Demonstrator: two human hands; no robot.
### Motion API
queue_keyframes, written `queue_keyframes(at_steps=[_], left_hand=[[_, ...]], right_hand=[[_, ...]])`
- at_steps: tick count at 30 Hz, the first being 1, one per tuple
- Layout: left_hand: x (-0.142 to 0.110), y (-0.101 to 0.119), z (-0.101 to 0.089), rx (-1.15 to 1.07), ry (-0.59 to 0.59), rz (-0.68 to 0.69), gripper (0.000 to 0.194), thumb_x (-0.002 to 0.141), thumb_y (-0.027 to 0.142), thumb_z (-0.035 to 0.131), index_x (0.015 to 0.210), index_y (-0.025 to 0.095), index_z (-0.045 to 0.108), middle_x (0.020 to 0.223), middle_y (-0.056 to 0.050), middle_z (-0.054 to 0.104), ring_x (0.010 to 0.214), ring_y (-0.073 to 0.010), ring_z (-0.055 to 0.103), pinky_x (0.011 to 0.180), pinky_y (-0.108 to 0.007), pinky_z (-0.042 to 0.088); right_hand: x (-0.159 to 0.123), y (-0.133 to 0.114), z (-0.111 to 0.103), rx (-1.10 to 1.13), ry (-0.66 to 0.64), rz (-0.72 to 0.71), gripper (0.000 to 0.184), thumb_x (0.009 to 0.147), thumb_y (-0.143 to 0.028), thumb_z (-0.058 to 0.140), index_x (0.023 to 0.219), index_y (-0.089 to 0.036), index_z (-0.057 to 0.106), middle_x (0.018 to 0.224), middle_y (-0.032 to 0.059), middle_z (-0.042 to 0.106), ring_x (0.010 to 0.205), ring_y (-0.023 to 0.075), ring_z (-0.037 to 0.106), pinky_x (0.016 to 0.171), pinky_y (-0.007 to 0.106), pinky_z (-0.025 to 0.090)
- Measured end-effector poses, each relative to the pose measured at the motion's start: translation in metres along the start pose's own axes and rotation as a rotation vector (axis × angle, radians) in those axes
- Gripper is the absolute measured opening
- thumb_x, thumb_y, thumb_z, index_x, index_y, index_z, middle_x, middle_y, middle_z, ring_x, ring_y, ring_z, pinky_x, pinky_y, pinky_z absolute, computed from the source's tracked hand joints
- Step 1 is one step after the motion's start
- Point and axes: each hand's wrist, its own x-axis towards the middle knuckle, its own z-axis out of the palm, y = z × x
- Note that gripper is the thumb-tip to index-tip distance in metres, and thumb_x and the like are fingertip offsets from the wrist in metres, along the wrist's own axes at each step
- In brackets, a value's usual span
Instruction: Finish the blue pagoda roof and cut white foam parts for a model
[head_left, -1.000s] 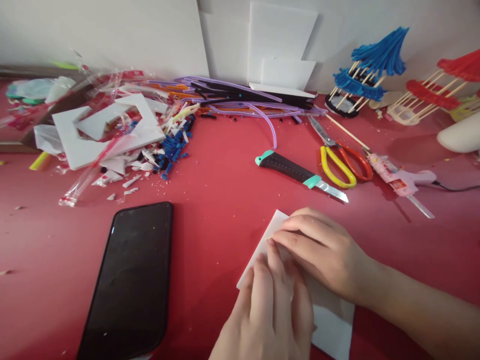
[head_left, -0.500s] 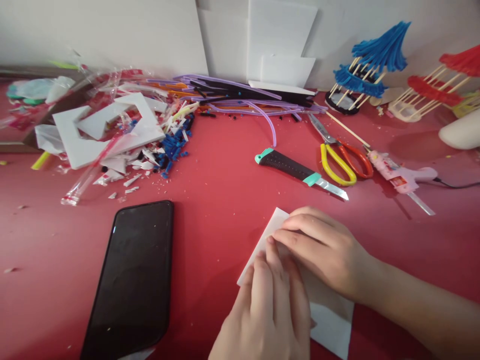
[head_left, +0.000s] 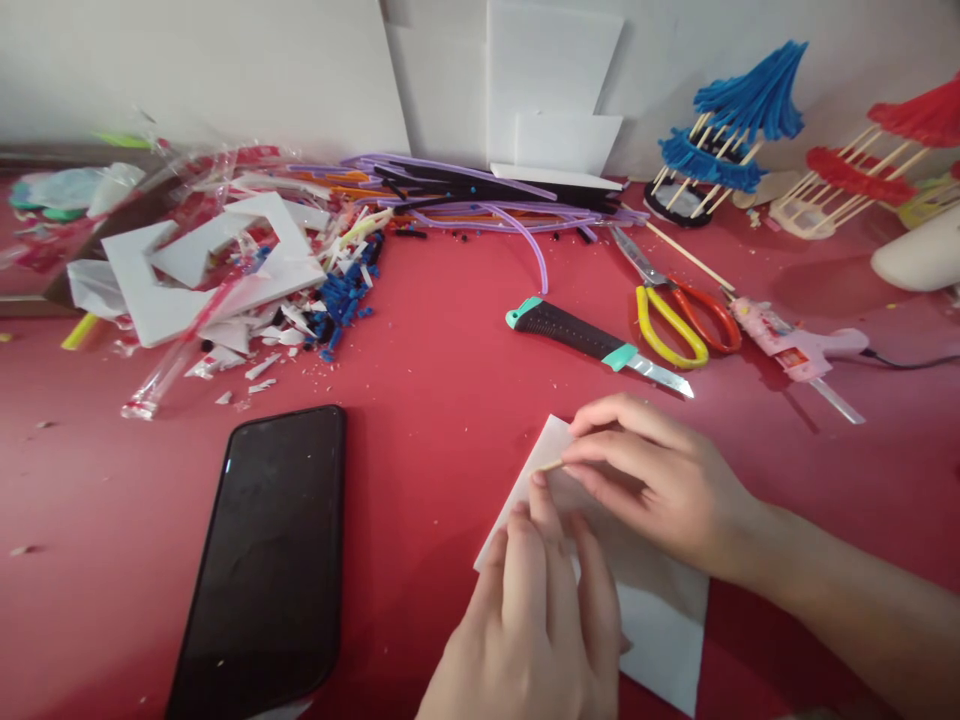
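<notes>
Flat white rectangular sheet, foam or card by its look [head_left: 664, 640]: lies on the smooth red tabletop [head_left: 420, 470] beneath the fingers; take it as the dial's centre, twelve pointing away from the wearer.
Short, thin, pale wooden-looking stick [head_left: 551, 465]: at the sheet's eleven o'clock, near its edge, the bare end aimed at nine.
Right hand [head_left: 660, 480]: reaches in from four o'clock and appears to pinch the stick's far end between thumb and fingertip, the other fingers bent and slightly parted. A light pinch right at the tip should allow fine turning without snapping it.
Left hand [head_left: 536, 610]: enters from seven, fingers bent and fairly close together, tips resting on the sheet, one touching or just beside the stick's bare end. What the palm covers, I cannot tell. Even downward pressure there is likely the best guard against sliding.
Angle: the stick lies across rather than along the edge; small fingertip corrections beat moving the wrist.
Black-and-mint plastic-handled knife with bare steel blade [head_left: 577, 333]: at twelve, blade towards four; best given room by the right knuckles.
Pale pink plastic glue gun [head_left: 806, 353]: at two, well apart; its nozzle could be hot.
</notes>
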Motion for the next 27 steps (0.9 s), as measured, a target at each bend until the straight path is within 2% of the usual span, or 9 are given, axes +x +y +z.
queue_keyframes(at_steps=[3, 7, 14, 17, 20, 27], left_hand=[[-0.0002, 0.0037, 0.0007, -0.029, 0.011, -0.036, 0.047, 0.100, 0.036, 0.050, 0.131, 0.001, 0.052, 0.128, -0.023, 0.064, 0.110, -0.0326, 0.069, 0.086, -0.037, 0.062], [0.0000, 0.0059, 0.0010, -0.035, 0.042, -0.084, 0.046, 0.098, 0.037, 0.053, 0.129, 0.002, 0.054, 0.126, -0.022, 0.066, 0.109, -0.0319, 0.069, 0.087, -0.038, 0.060], [0.0001, 0.0001, -0.0018, -0.012, 0.030, -0.043, 0.047, 0.098, 0.039, 0.055, 0.127, 0.002, 0.054, 0.124, -0.024, 0.066, 0.106, -0.0318, 0.070, 0.085, -0.036, 0.059], [-0.0007, -0.0010, 0.0016, -0.010, 0.061, -0.018, 0.045, 0.093, 0.034, 0.062, 0.125, 0.002, 0.056, 0.124, -0.025, 0.066, 0.105, -0.0340, 0.070, 0.083, -0.037, 0.060], [-0.0006, -0.0010, 0.0053, 0.002, 0.094, 0.010, 0.047, 0.092, 0.034, 0.062, 0.124, -0.001, 0.056, 0.124, -0.028, 0.065, 0.101, -0.0357, 0.071, 0.079, -0.037, 0.061], [0.0006, -0.0002, 0.0029, -0.021, 0.059, -0.018, 0.048, 0.090, 0.032, 0.063, 0.125, 0.001, 0.055, 0.126, -0.028, 0.064, 0.103, -0.0357, 0.071, 0.080, -0.037, 0.062]], right_hand=[[-0.0003, -0.0005, -0.0006, 0.002, -0.005, 0.016, 0.012, 0.093, -0.009, 0.056, 0.094, -0.015, 0.067, 0.100, 0.0076, 0.063, 0.093, 0.0133, 0.062, 0.082, 0.026, 0.054], [-0.0003, -0.0013, 0.0015, 0.004, -0.003, 0.024, 0.011, 0.093, -0.010, 0.057, 0.094, -0.016, 0.066, 0.101, 0.0077, 0.064, 0.095, 0.0153, 0.062, 0.083, 0.030, 0.054], [0.0033, -0.0023, 0.0033, 0.003, -0.029, 0.004, 0.020, 0.094, -0.007, 0.052, 0.095, -0.019, 0.068, 0.101, 0.0068, 0.065, 0.092, 0.0163, 0.062, 0.079, 0.033, 0.055], [0.0042, -0.0037, 0.0026, 0.017, -0.061, 0.027, 0.021, 0.093, -0.006, 0.052, 0.093, -0.019, 0.068, 0.099, 0.0061, 0.065, 0.091, 0.0159, 0.061, 0.079, 0.032, 0.054], [0.0041, -0.0052, 0.0019, 0.029, -0.062, 0.043, 0.020, 0.093, -0.006, 0.052, 0.092, -0.018, 0.067, 0.098, 0.0057, 0.065, 0.089, 0.0151, 0.061, 0.077, 0.030, 0.053], [0.0042, -0.0048, 0.0012, 0.017, -0.066, 0.046, 0.022, 0.093, -0.006, 0.051, 0.092, -0.019, 0.068, 0.097, 0.0055, 0.065, 0.086, 0.0147, 0.061, 0.073, 0.029, 0.053]])
